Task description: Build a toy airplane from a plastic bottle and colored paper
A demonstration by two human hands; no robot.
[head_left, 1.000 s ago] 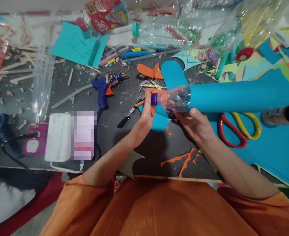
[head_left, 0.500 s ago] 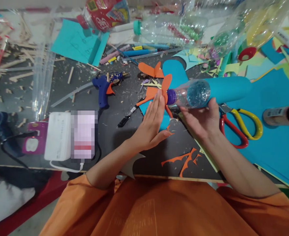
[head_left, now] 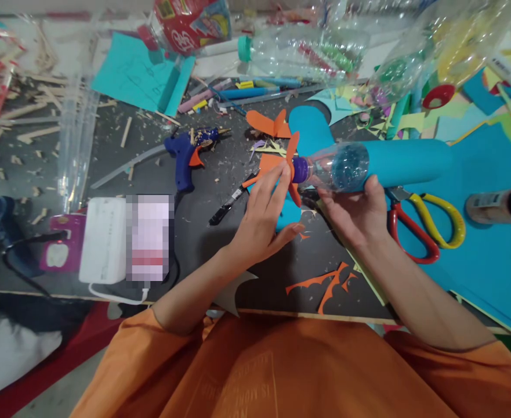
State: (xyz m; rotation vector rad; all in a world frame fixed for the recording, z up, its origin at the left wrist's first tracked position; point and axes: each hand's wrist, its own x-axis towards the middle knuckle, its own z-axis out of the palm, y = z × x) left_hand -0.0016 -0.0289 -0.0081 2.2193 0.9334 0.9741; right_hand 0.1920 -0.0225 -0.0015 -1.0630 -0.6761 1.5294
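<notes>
My right hand (head_left: 359,212) grips a clear plastic bottle (head_left: 350,165) from below, its thumb against the side. The bottle lies level, its body wrapped in blue paper (head_left: 405,159) and its purple cap (head_left: 301,170) facing left. An orange paper propeller (head_left: 293,146) sits against the cap. My left hand (head_left: 261,212) is open, fingers stretched out, with the fingertips touching the propeller's front. Part of the propeller is hidden behind those fingers. Under and beside the left hand lie blue and orange paper pieces.
A blue glue gun (head_left: 188,154) and a black cutter (head_left: 229,206) lie to the left, near a white power bank (head_left: 102,241) and a phone (head_left: 151,238). Scissors (head_left: 416,226) with red and yellow handles lie right. Plastic bottles (head_left: 307,49) and wood scraps line the back.
The propeller has turned a little on the cap, its blades now looking narrower. My left fingertips have shifted slightly at its centre. My right hand keeps holding the bottle.
</notes>
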